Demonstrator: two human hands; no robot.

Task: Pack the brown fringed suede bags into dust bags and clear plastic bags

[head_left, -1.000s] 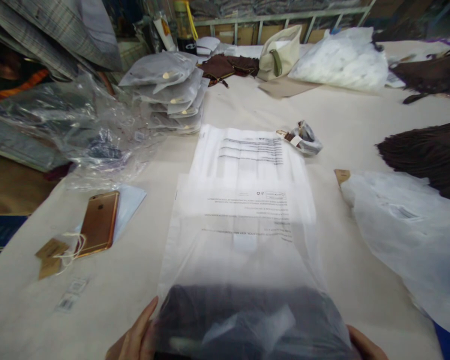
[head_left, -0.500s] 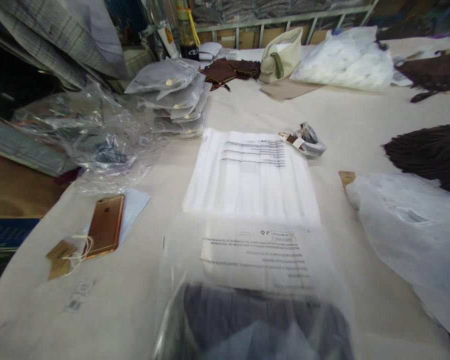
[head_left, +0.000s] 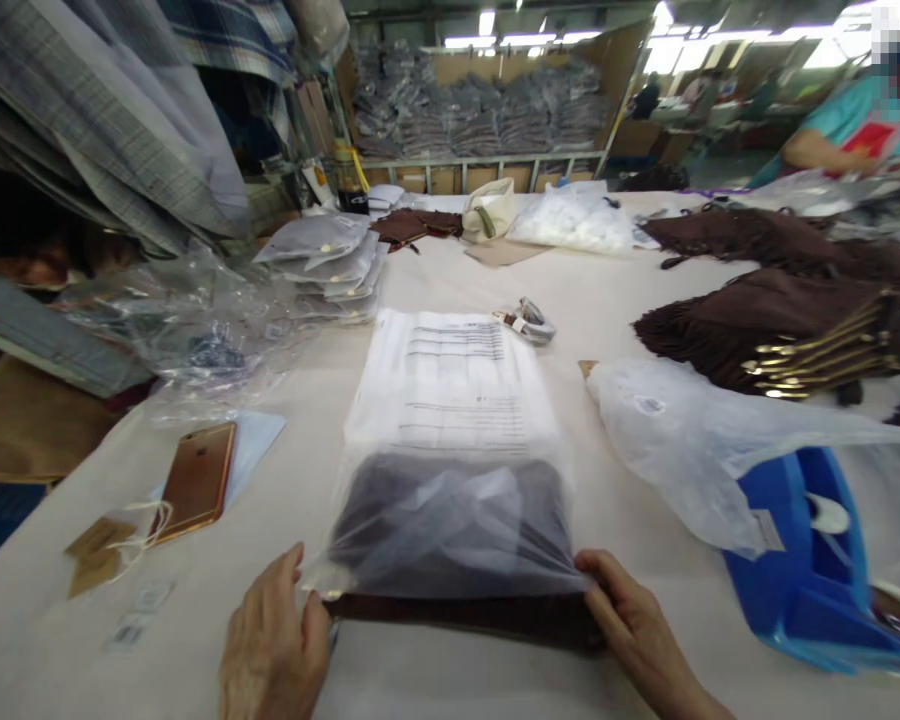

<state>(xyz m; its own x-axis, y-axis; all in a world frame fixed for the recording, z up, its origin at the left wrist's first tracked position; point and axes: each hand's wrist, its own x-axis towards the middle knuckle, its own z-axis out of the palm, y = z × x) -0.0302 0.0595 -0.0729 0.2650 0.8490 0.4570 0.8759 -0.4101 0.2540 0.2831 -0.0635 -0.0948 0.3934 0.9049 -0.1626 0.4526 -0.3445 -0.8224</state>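
A dark brown fabric item (head_left: pixel 465 622), perhaps a bag, lies mostly inside a translucent plastic bag (head_left: pixel 450 575). Its near edge sticks out of the bag's mouth towards me. At the left corner of that mouth, my left hand (head_left: pixel 274 635) is closed on the plastic, thumb below the fingers. My right hand (head_left: pixel 630 615) pinches the opposite corner, and the film is drawn taut between the two. Beyond the brown item, the bag's far part rests over a stack of white printed plastic bags (head_left: pixel 450 370). A small wrapped strap (head_left: pixel 526 322) lies beside the stack.
To the left are a phone (head_left: pixel 196 480), brown tags (head_left: pixel 99 555), crumpled clear plastic (head_left: pixel 195 320) and packed items (head_left: pixel 330 265). Rightward are a blue bin (head_left: pixel 795 550), a white plastic bag (head_left: pixel 660 440) and brown fringed pieces (head_left: pixel 750 320). A person (head_left: pixel 862 130) works at far right.
Both hands have come into view, holding the plastic bag's mouth. The camera view has tilted up, showing more of the room. The brown item's near edge now shows.
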